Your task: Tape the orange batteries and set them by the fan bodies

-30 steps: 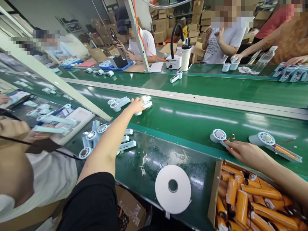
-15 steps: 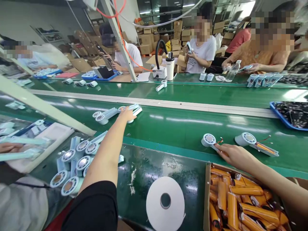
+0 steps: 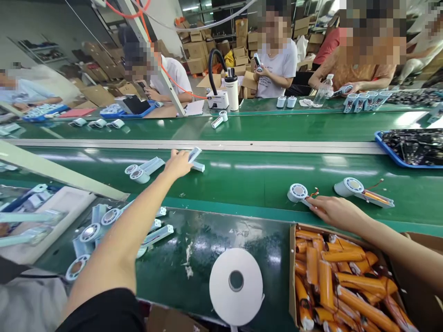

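Observation:
Out over the green belt, my left hand (image 3: pixel 178 164) has its fingers wrapped round a light blue housing (image 3: pixel 194 155); a second housing (image 3: pixel 198 167) lies against its fingers. Two more blue housings (image 3: pixel 140 175) rest on the belt just left of it. My right hand (image 3: pixel 332 210) pinches the handle end of a blue fan housing (image 3: pixel 297 192) with red wires, on the belt. Right of that hand lies another fan housing (image 3: pixel 353 186) with an orange battery in its open handle.
A box of orange batteries (image 3: pixel 325 281) stands below my right arm. A white roll (image 3: pixel 236 295) lies on the green table (image 3: pixel 180 272). Several blue housings (image 3: pixel 90 232) are piled beside my left arm. People sit across the belt; a blue tray (image 3: pixel 398 159) holds black parts.
My left hand has closed on the housing and raised its handle end slightly. The right hand still holds its housing. The whole view has shifted a little.

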The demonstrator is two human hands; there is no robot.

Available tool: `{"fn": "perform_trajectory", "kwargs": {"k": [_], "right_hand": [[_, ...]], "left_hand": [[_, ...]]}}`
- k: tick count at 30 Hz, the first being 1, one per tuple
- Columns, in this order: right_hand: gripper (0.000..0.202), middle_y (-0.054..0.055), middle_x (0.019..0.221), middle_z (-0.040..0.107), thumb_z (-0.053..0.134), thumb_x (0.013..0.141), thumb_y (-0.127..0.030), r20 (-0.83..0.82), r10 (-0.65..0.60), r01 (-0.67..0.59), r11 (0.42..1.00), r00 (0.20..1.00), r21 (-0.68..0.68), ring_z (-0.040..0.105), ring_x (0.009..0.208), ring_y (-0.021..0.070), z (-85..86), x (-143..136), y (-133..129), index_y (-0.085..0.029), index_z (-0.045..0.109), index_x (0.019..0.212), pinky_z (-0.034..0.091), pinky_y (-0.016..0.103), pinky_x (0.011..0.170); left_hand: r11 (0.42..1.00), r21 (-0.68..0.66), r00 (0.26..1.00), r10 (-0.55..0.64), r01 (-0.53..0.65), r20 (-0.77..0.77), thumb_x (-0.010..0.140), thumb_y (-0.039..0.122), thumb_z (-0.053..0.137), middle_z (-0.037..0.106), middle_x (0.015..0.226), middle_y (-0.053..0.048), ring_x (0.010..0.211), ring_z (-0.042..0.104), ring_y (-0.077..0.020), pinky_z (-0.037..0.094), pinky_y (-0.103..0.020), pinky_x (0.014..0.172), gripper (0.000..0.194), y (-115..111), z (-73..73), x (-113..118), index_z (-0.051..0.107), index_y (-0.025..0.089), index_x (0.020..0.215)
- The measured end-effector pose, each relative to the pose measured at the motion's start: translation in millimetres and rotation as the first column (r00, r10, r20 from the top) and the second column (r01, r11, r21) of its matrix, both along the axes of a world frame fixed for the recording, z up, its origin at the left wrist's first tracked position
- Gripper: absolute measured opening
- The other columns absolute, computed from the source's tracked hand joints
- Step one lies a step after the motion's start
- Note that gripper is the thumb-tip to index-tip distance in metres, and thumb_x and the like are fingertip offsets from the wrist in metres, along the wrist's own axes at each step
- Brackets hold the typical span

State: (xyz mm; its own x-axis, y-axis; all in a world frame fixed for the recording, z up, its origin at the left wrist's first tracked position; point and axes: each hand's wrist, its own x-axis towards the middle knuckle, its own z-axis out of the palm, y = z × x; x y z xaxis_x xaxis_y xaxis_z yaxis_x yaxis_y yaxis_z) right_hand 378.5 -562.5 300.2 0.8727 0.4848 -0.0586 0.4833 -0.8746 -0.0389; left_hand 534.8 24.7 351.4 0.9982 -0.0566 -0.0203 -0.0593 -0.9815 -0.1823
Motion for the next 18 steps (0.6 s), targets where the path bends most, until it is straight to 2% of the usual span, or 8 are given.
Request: {"fn": "perform_trajectory", "kwargs": {"k": [3,6,9,11,13,15,17,18], "right_hand": [[0.044,0.007,0.119,0.079,0.038,0.105,-0.04,-0.093,-0.035,0.03,0.998,0.995,-0.058,0.078,0.097,0.0261,5.3,0.3,-0.1,-0.029,0.069,0.135,0.057,0.033,0.076],[0.047,0.009,0.121,0.079,0.038,0.104,-0.04,-0.111,-0.08,0.073,0.995,0.991,-0.069,0.077,0.101,0.029,6.7,-0.5,-2.1,-0.028,0.069,0.137,0.057,0.037,0.081],[0.047,0.009,0.12,0.079,0.039,0.103,-0.04,-0.098,-0.097,0.09,0.994,0.99,-0.068,0.076,0.102,0.0287,5.5,-2.7,-5.0,-0.028,0.069,0.137,0.057,0.037,0.084],[0.047,0.009,0.121,0.079,0.039,0.103,-0.04,-0.093,-0.109,0.1,0.991,0.99,-0.091,0.076,0.104,0.0284,5.7,-4.3,-5.8,-0.028,0.068,0.139,0.057,0.036,0.085],[0.049,0.01,0.124,0.079,0.037,0.104,-0.04,-0.099,-0.125,0.111,0.985,0.987,-0.134,0.076,0.105,0.0291,8.0,-5.0,-5.0,-0.028,0.066,0.141,0.057,0.037,0.086],[0.051,0.012,0.127,0.077,0.036,0.104,-0.039,-0.117,-0.137,0.116,0.978,0.984,-0.172,0.076,0.107,0.0312,12.3,-4.5,-3.1,-0.026,0.065,0.143,0.057,0.04,0.086],[0.052,0.014,0.127,0.077,0.037,0.103,-0.037,-0.147,-0.139,0.109,0.975,0.979,-0.194,0.076,0.107,0.0333,17.3,-2.5,-1.5,-0.024,0.065,0.144,0.057,0.043,0.086],[0.051,0.015,0.124,0.078,0.038,0.102,-0.035,-0.157,-0.138,0.106,0.974,0.978,-0.199,0.077,0.105,0.0337,19.5,-1.1,-1.4,-0.024,0.065,0.144,0.057,0.043,0.085]], "left_hand": [[0.982,-0.001,0.982,-0.188,0.188,0.002,0.096,0.04,0.058,0.059,0.14,-0.017,0.139,0.039,-0.0396,0.043,-0.05,0.109,0.044,-23.6,13.2,-53.3,0.062,0.017,0.133],[0.927,-0.017,0.917,-0.373,0.374,-0.139,0.094,0.04,0.064,0.061,0.133,-0.014,0.128,0.047,-0.0354,0.045,-0.045,0.104,0.043,-37.3,21.9,-104.8,0.063,0.021,0.133],[0.867,-0.039,0.809,-0.479,0.497,-0.341,0.091,0.029,0.067,0.063,0.126,-0.01,0.116,0.053,-0.0287,0.049,-0.037,0.092,0.041,-41.3,20.9,-147.0,0.065,0.027,0.132],[0.842,-0.042,0.759,-0.505,0.537,-0.41,0.087,0.019,0.067,0.063,0.12,-0.009,0.113,0.053,-0.0272,0.049,-0.035,0.088,0.042,-39.6,16.4,-168.8,0.068,0.029,0.128],[0.84,-0.062,0.743,-0.509,0.539,-0.435,0.082,0.014,0.069,0.064,0.118,-0.008,0.117,0.052,-0.0283,0.049,-0.035,0.091,0.046,-34.7,12.1,-182.2,0.07,0.031,0.126],[0.862,-0.143,0.742,-0.493,0.486,-0.454,0.078,0.021,0.077,0.064,0.124,-0.007,0.126,0.048,-0.0306,0.049,-0.038,0.098,0.058,-27.8,10.0,-182.1,0.066,0.035,0.133],[0.879,-0.247,0.767,-0.476,0.407,-0.431,0.079,0.039,0.08,0.063,0.133,-0.006,0.134,0.045,-0.0322,0.047,-0.042,0.106,0.063,-21.8,9.3,-164.9,0.062,0.036,0.139],[0.885,-0.274,0.806,-0.458,0.376,-0.375,0.083,0.045,0.076,0.062,0.137,-0.006,0.136,0.044,-0.0327,0.045,-0.044,0.11,0.059,-20.3,8.6,-150.5,0.062,0.034,0.139]]}}
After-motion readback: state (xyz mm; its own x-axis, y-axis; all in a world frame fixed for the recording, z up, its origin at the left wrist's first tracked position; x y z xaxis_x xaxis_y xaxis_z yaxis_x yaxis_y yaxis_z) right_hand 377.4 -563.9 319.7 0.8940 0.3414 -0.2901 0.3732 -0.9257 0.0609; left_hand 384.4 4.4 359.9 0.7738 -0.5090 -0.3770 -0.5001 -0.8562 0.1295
